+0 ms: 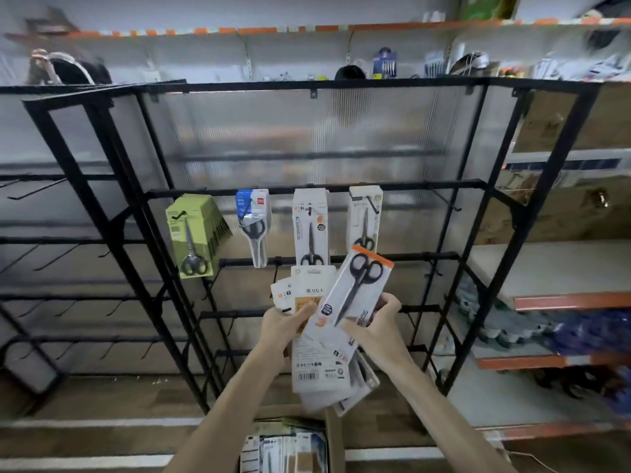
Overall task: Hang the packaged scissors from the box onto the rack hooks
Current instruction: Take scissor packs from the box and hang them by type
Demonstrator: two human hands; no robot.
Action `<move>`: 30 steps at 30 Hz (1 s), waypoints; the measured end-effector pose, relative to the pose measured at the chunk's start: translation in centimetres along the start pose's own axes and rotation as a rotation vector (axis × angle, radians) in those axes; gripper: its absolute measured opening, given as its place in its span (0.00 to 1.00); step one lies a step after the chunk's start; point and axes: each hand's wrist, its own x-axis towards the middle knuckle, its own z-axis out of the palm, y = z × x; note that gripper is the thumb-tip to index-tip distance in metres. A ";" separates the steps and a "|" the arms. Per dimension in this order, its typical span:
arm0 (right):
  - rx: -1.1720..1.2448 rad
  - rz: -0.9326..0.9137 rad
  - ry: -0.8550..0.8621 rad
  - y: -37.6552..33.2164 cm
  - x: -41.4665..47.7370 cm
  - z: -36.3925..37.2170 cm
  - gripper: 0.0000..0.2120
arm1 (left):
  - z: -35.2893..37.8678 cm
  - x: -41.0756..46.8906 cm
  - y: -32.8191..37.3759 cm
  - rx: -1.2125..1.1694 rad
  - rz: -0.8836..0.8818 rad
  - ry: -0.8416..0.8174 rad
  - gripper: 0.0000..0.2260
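My left hand (pixel 285 324) grips a stack of white scissors packs (pixel 312 367) in front of the black rack (pixel 471 186). My right hand (pixel 379 331) pinches one orange-topped pack with black scissors (pixel 355 291), tilted and upside down, lifted off the stack. On the rack's upper bar hang a bunch of green packs (pixel 193 233), a blue pack (pixel 253 227) and two white packs (pixel 310 227) (pixel 365 216). A bare hook (pixel 445 201) sticks out to their right. The cardboard box (pixel 333 438) with more packs sits at the bottom edge below my arms.
Lower bars of the rack carry several bare hooks (pixel 433 271). A second black rack (pixel 44 240) with bare hooks stands to the left. Orange-edged shelves (pixel 570 300) with goods are on the right. A wall shelf (pixel 307 29) runs above.
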 end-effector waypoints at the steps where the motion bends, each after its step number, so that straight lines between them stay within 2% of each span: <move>1: -0.082 -0.061 0.042 0.0 -0.1 0.4 0.43 | -0.3 0.0 0.2 0.008 -0.002 -0.005 0.07; 2: -0.253 -0.146 0.103 -0.3 0.0 0.6 0.50 | -0.7 0.1 0.4 0.021 0.005 -0.012 0.08; 4: -0.765 -0.344 0.159 -0.6 0.9 0.6 0.57 | -1.6 0.7 0.5 0.061 0.042 -0.031 0.09; 6: -1.113 -0.507 -0.001 -1.5 2.5 1.0 0.55 | -2.5 1.3 0.7 0.093 0.063 -0.077 0.12; 8: -1.237 -0.676 -0.194 -1.7 4.4 1.7 0.47 | -3.3 2.1 1.1 0.111 0.069 -0.122 0.12; 10: -1.172 -0.764 -0.248 -1.3 6.1 2.4 0.36 | -4.2 3.2 2.0 0.132 0.068 -0.155 0.13; 13: -0.846 -0.704 -0.227 -1.2 8.1 3.6 0.17 | -5.9 5.1 3.4 0.138 0.066 -0.184 0.14; 15: -0.773 -0.716 -0.175 -1.3 8.8 4.9 0.10 | -6.8 6.5 4.1 0.149 0.074 -0.206 0.13; 18: -0.807 -0.758 -0.011 -1.0 10.0 6.3 0.11 | -7.5 8.2 5.0 0.195 0.084 -0.220 0.10; 22: -0.705 -0.633 0.141 -2.6 11.9 6.0 0.12 | -9.0 11.1 5.9 0.274 0.126 -0.200 0.08; 24: -0.507 -0.463 0.132 -4.0 12.5 5.2 0.11 | -9.7 12.3 6.3 0.224 0.116 -0.152 0.08; 27: -0.087 -0.202 0.164 -5.7 13.8 4.4 0.11 | -10.5 13.4 7.1 0.148 0.116 -0.128 0.08; 30: 0.058 -0.095 0.260 -6.1 15.5 4.7 0.13 | -10.7 14.4 8.0 0.130 0.137 -0.129 0.10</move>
